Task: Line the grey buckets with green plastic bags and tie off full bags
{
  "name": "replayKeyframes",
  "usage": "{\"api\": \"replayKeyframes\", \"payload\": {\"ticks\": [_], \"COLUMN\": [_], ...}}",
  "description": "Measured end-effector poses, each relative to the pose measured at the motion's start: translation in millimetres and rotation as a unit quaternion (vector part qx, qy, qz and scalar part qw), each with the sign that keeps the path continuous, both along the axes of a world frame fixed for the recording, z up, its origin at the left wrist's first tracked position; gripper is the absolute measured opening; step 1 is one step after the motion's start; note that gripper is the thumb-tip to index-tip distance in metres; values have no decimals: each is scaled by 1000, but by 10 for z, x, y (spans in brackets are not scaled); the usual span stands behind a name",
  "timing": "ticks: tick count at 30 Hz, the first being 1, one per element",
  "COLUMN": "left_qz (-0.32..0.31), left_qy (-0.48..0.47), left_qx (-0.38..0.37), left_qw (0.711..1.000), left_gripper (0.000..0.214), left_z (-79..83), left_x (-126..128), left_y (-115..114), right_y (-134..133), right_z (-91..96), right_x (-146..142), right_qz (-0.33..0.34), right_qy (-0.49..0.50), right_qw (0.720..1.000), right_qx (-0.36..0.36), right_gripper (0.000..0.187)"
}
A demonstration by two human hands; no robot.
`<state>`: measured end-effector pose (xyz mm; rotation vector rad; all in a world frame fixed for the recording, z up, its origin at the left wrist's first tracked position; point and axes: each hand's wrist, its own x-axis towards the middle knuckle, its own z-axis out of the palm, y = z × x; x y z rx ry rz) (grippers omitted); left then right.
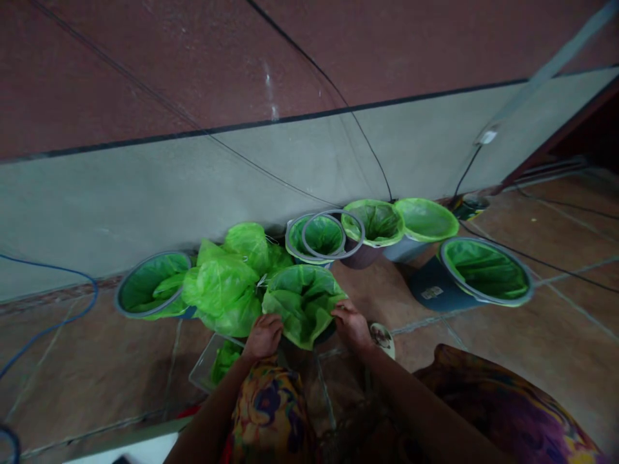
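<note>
A green plastic bag (304,303) lines a bin in front of me, its mouth spread and its edge folded outward. My left hand (264,336) is closed at the near left edge of this bag. On the right side, my right hand (351,322) pinches the bag's edge between thumb and fingers. Most of the bin under the bag is hidden; a dark bit of it shows near my right hand. Directly left of it sit filled or puffed green bags (222,283), some with tied necks.
Along the wall stand lined bins: a blue one (435,287) at right, a grey one (409,250), a brown one (363,258) and a left one (120,290). A loose grey ring (363,233) lies across two bins. A clear tub (199,368) and blue cable (53,328) are left.
</note>
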<state>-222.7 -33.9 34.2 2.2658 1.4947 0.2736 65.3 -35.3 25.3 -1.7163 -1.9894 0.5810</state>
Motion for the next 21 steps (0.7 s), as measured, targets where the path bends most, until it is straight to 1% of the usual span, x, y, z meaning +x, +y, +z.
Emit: {"api": "replayKeyframes", "payload": {"ticks": [2,4,8,12,14,18,20,21], "left_qz": [7,31,82,66,65,84,95,118], "left_qy": [3,-3,-36,-26,-22,-23,-22,-37], "left_qx": [-13,-36,-87,-120,-136,-154,-153,-157], "left_qw": [1000,999,992,990,988,984,983,980], "left_gripper": [19,17,13,14,14,12,10,10], "left_z": [-27,-51,-85,-156,-213,-294,-290,-278], "left_x": [-64,-115,-137,-137,-160,-196,-178,-162], "left_y": [-69,-135,-194,-206,-224,-268,-269,-261], "right_y": [-126,-226,-293,-317,-351,-419,-430,-427], "right_z": [-33,-70,-145,-218,-267,-386,-436,-453], "right_x": [81,127,129,141,169,193,174,161], "right_qz": [-3,-4,-4,-23,-30,-35,-48,-60], "right_qy": [8,9,15,20,16,15,28,39], "right_qw": [1000,1000,999,999,999,996,995,993], "right_qx": [-6,-19,-34,-29,-39,-76,-88,-92], "right_gripper": [28,28,28,28,28,32,39,43]}}
